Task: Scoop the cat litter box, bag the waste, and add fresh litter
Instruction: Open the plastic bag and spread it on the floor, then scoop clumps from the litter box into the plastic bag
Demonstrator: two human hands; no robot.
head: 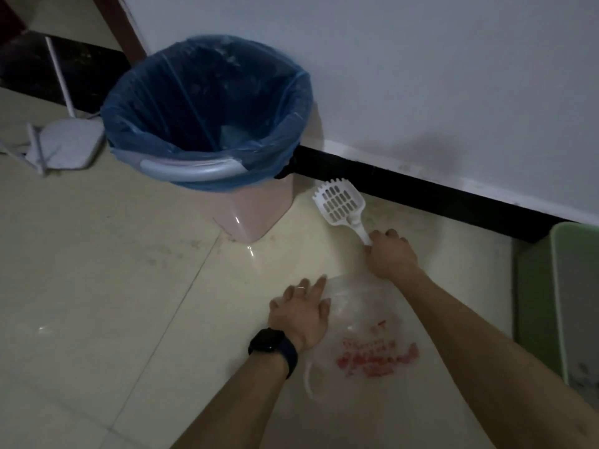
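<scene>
With the right hand (390,254) closed round the handle of the white scoop (340,204) beside the bin (252,215) and the left hand (301,314) flat and open on the clear bag (372,332) on the floor (97,286), it seems wise to spread that bag's mouth before scooping the green litter box (564,303) nearby.

The only print in view is on the clear plastic bag (369,314) lying flat on the floor. It is red print (377,359) in several rows. A small cluster sits highest, with a thin line of small marks below it. Lowest is a heavier block of larger marks, running toward the bag's right edge. The light is dim, the film is creased and the marks are smeared by blur. They look like characters, but no word, brand or number on the bag can be read.
</scene>
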